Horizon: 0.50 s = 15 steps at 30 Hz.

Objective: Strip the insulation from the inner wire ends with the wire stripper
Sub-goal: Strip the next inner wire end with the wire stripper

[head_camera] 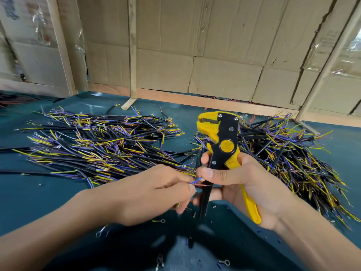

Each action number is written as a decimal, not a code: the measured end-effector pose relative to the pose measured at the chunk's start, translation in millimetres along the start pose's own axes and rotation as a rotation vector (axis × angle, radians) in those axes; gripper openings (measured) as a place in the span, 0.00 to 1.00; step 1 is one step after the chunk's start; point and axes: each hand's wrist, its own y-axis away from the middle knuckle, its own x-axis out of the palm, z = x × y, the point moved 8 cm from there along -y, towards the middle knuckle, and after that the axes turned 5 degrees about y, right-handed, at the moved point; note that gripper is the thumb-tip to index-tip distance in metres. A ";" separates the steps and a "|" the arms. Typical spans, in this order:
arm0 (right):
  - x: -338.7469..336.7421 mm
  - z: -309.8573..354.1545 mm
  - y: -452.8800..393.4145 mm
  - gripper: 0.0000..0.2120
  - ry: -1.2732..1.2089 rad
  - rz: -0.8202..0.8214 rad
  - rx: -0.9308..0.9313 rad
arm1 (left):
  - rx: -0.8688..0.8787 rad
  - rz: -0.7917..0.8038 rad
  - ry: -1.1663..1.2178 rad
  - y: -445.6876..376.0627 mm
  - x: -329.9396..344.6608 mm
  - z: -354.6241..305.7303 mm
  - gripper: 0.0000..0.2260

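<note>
Yellow-black wire stripper (220, 145) upright, gripped by right hand (244, 184) above teal desk (29, 192); left hand (152, 190) pinches blue wire (196, 180) with bare copper end beside stripper handle.

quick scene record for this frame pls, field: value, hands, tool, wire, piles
right hand: grips the wire stripper, head pointing up and away
wire stripper: yellow and black, not on any wire now
left hand: pinches a wire beside the stripper handles
wire: blue inner lead, with bare copper strands just below it
left wire pile: black cables with yellow and purple leads
right wire pile: same kind
table: teal surface, loose ring terminals and insulation scraps near the front
</note>
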 end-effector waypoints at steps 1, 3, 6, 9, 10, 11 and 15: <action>0.1 0.3 -0.5 0.10 -0.019 0.010 -0.006 | 0.028 -0.020 -0.051 1.2 -3.5 -1.9 0.15; -3.0 4.3 -1.2 0.10 -0.054 0.007 -0.037 | 0.077 -0.050 -0.149 2.5 -10.5 -3.7 0.17; -14.3 14.9 -1.9 0.10 -0.083 -0.029 -0.113 | 0.117 -0.118 -0.209 3.1 -20.1 -0.1 0.17; -27.0 18.4 -3.8 0.09 -0.066 -0.069 -0.121 | 0.104 -0.212 0.007 1.2 -28.9 7.8 0.15; -27.3 16.0 -4.3 0.08 -0.049 -0.057 -0.097 | 0.089 -0.244 0.114 0.4 -31.4 10.8 0.15; -26.1 12.5 -4.6 0.07 -0.031 -0.035 -0.071 | 0.075 -0.275 0.204 -0.3 -34.0 13.2 0.14; -9.7 -4.2 -3.6 0.07 0.079 0.105 0.027 | 0.066 -0.347 0.364 -0.6 -43.5 11.2 0.13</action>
